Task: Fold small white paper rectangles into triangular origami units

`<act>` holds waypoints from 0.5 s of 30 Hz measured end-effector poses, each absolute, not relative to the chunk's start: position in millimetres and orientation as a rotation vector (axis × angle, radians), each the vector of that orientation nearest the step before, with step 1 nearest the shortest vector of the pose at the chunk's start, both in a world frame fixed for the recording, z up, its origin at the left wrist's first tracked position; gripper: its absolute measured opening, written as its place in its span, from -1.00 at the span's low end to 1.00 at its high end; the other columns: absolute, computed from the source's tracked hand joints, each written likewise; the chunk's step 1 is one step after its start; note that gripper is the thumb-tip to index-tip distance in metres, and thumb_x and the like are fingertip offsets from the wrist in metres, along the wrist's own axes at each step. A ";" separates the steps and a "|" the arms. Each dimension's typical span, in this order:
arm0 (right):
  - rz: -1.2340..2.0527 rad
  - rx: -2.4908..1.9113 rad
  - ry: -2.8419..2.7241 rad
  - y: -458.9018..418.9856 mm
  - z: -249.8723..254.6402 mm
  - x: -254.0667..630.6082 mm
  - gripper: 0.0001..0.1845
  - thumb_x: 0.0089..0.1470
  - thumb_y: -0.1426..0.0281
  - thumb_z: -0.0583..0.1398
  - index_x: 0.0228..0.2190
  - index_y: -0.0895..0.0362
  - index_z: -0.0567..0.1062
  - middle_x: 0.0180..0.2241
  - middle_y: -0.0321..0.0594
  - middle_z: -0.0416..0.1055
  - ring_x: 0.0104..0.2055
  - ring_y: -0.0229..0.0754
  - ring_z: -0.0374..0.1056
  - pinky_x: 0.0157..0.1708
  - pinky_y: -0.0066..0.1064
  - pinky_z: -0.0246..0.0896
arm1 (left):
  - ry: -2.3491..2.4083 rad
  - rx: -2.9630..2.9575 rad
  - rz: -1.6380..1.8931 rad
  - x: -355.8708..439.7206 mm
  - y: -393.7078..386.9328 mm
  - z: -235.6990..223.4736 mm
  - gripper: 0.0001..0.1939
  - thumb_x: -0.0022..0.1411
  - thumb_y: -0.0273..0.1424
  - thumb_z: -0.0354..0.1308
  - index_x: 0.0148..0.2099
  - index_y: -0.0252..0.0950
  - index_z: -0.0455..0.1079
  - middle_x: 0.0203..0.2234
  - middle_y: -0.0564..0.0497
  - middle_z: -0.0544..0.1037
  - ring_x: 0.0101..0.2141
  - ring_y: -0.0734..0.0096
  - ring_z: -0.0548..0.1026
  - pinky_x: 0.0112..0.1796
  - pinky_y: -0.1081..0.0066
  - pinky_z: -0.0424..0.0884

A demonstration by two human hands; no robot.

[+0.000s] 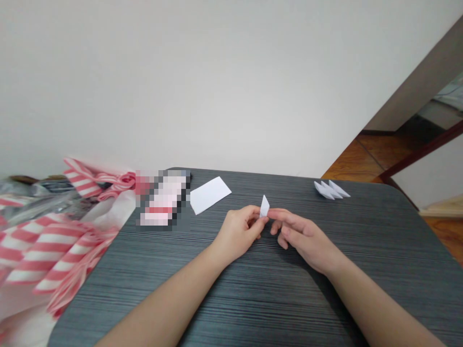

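Between the thumb and fingers of my left hand (240, 231) is a small folded white paper piece (265, 206), its pointed tip upward. My right hand (302, 236) is beside it on the right, its index finger stretched out to touch the paper's edge while the other fingers curl loosely. Further back on the right lie several pointed folded paper pieces (332, 190), overlapping in a row. A flat white stack of paper (211, 194) rests behind my left hand.
A dark wood-grain table (231, 299) stands against a pale wall (231, 86). A pixelated phone-like object (164, 197) lies at its left back. Red-and-white striped bags (54, 246) are heaped beyond the left edge. Wooden floor (352, 161) shows at the right.
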State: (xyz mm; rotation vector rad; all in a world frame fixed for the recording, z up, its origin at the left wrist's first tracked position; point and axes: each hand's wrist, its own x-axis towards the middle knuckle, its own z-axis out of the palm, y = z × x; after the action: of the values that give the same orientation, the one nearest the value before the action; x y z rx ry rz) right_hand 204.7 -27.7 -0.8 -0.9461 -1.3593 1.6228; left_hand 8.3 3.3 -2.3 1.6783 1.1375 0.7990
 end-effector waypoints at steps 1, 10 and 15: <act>1.630 -0.945 -1.375 -28.0 -0.6 204.7 -0.62 0.22 0.25 0.21 0.06 -0.04 0.50 0.05 -0.12 0.28 -0.40 -0.33 0.23 -0.43 -0.42 0.21 | 1.142 1.694 0.798 8.1 3.4 -2.4 -0.77 0.32 -0.29 0.10 -0.11 -0.31 0.48 -0.50 0.04 0.61 -0.57 0.47 0.52 -0.52 0.52 0.39; 1.531 -0.999 -1.640 -32.0 5.8 203.3 -0.52 0.26 0.36 0.15 0.20 -0.05 0.36 0.12 -0.10 0.17 -0.19 -0.23 0.29 -0.17 -0.31 0.29 | 1.235 1.888 0.836 8.2 2.9 -6.3 -0.78 0.31 -0.40 0.06 -0.10 -0.29 0.50 -0.42 0.02 0.64 -0.51 0.46 0.53 -0.46 0.51 0.39; 1.493 -1.042 -1.627 -33.4 5.3 199.1 -0.54 0.25 0.38 0.15 0.16 -0.01 0.38 0.13 -0.10 0.13 -0.13 -0.20 0.29 -0.09 -0.27 0.27 | 1.256 1.949 0.836 7.6 3.2 -5.3 -0.78 0.30 -0.41 0.06 -0.10 -0.30 0.51 -0.45 0.01 0.62 -0.52 0.46 0.51 -0.47 0.51 0.37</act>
State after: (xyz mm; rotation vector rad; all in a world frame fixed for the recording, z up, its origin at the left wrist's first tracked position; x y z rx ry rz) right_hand 199.1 -33.4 5.3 -1.0423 -1.6275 1.4929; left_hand 7.6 3.2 -5.3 1.9487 1.2563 0.8358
